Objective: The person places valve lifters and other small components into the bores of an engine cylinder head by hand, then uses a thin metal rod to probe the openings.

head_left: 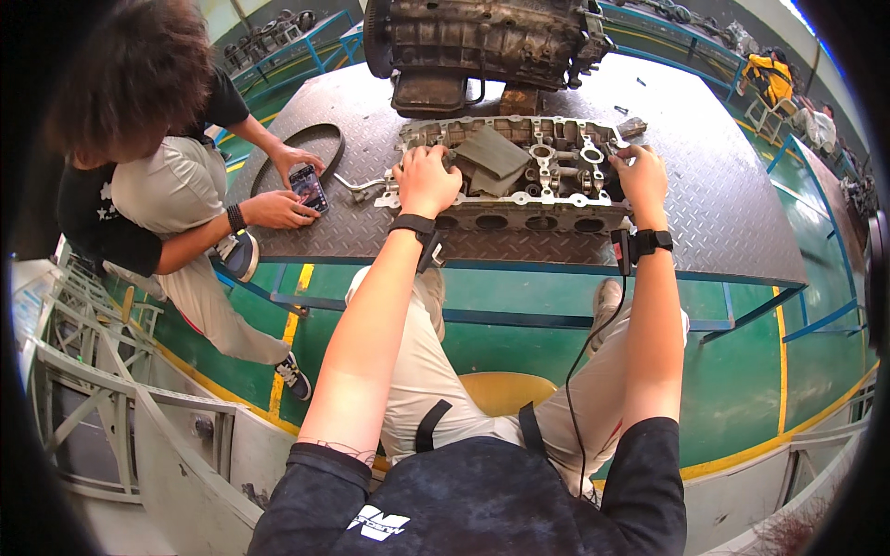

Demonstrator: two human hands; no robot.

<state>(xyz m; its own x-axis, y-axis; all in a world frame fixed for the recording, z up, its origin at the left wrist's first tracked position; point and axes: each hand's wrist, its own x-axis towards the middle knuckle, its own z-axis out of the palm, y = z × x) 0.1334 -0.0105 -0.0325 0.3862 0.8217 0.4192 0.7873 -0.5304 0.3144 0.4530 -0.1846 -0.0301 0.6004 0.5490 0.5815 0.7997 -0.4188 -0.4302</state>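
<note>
A grey metal cylinder head (519, 199) lies on the steel tread-plate bench (705, 213) in front of me. My left hand (425, 181) rests on its left end, fingers curled over the top edge. My right hand (640, 176) grips its right end near the round openings. A folded grey rag (491, 153) lies on top of the part between my hands. Both wrists wear black bands, with a cable running down from the right one.
A large rusty engine block (482, 42) stands behind the part. A rubber belt (311, 148) and a wrench (357, 185) lie to the left. A crouching person beside me holds a phone (308, 188). Green floor with yellow lines lies below.
</note>
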